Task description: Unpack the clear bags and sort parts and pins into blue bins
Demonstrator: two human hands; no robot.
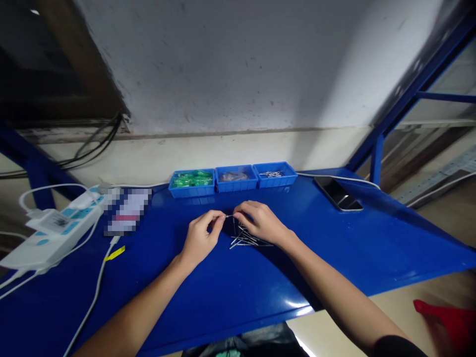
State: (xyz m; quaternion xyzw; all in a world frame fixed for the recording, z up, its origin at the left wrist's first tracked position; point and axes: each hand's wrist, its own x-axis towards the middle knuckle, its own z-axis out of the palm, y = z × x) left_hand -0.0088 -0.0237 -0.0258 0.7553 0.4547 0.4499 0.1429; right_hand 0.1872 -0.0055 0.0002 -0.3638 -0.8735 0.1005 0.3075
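Over the middle of the blue table, my left hand (203, 235) and my right hand (258, 220) face each other with fingertips pinched. A thin metal rod (229, 216) spans the small gap, one end in each pinch. Its ends are covered by my fingers. Under and beside my right hand lies a loose pile of similar slim metal rods (247, 239), partly hidden by that hand. Behind the hands, three blue bins stand in a row: one with green pieces (191, 191), one with clear plastic bags (238, 185), and one with small silvery metal parts (277, 181).
A dark phone (338, 193) lies at the back right of the blue table (223, 302). On the left are a white power strip (55, 230), a blurred-out device (130, 210) and a white cable (97, 287) with a yellow tag. Blue frame posts rise at both sides.
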